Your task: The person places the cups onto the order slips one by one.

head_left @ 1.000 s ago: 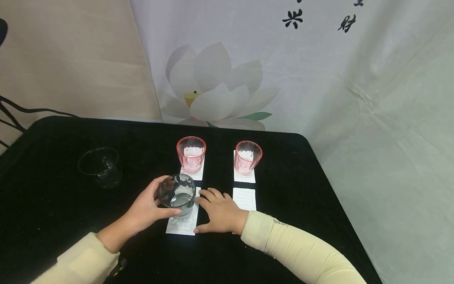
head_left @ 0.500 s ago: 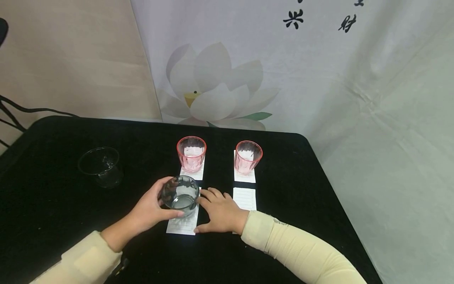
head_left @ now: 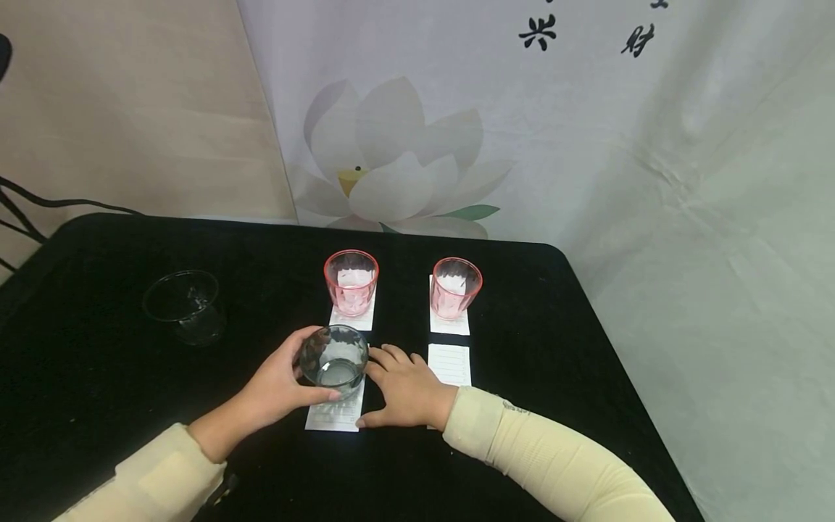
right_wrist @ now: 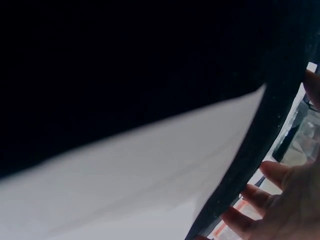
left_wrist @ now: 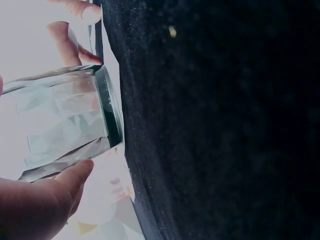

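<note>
A smoky grey drinking glass (head_left: 335, 361) stands upright over a white paper slip (head_left: 333, 418) at the table's middle. My left hand (head_left: 274, 380) holds it from the left, thumb in front and fingers round the far side. Seen from the left wrist, the glass (left_wrist: 62, 120) has its thick base at or very near the paper. My right hand (head_left: 411, 391) rests palm down just right of the glass, fingers spread, fingertips and thumb at the slip's right edge. The right wrist view catches those spread fingers (right_wrist: 257, 200) on the black cloth.
Two red-rimmed pink glasses (head_left: 352, 290) (head_left: 457, 288) stand on paper slips farther back. Another slip (head_left: 450, 365) lies partly under the right forearm. A clear glass (head_left: 198, 322) is at the left on the black tabletop (head_left: 130, 406). A printed curtain (head_left: 587, 145) hangs behind.
The left hand has shifted slightly right and toward the person with the grey glass, mostly in the first half second. The right hand has stayed in place.
</note>
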Available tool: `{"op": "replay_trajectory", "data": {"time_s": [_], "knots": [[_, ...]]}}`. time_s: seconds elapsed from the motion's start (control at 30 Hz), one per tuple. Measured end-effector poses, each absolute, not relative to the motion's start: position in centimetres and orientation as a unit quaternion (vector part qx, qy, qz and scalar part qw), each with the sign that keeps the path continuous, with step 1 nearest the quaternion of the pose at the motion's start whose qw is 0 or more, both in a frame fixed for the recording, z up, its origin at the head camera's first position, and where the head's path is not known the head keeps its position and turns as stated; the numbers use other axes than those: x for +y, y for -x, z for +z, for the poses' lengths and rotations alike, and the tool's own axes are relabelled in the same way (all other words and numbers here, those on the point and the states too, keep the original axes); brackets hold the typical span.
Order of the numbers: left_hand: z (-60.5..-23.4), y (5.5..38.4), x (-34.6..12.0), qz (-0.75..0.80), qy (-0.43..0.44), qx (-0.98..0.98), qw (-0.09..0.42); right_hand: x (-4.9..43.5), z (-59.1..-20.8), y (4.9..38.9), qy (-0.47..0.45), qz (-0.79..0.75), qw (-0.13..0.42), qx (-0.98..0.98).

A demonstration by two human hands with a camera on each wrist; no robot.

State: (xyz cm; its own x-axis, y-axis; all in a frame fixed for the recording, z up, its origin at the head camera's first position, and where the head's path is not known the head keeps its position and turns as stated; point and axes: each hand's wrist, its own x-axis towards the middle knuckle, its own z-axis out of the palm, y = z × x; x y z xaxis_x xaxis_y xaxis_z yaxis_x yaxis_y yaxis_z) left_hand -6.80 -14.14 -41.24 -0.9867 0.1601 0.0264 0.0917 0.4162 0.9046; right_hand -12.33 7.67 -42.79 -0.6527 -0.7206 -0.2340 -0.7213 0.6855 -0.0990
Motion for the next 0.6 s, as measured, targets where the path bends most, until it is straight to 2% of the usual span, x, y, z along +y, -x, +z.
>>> {"op": "replay_trajectory", "data": {"time_s": [0.6], "knots": [[-41.49, 6.83, -14.15, 0.521, -0.066, 0.85, 0.043, 7.72, -42.81, 12.34, 0.398, 0.001, 0.129, 0.908]]}}
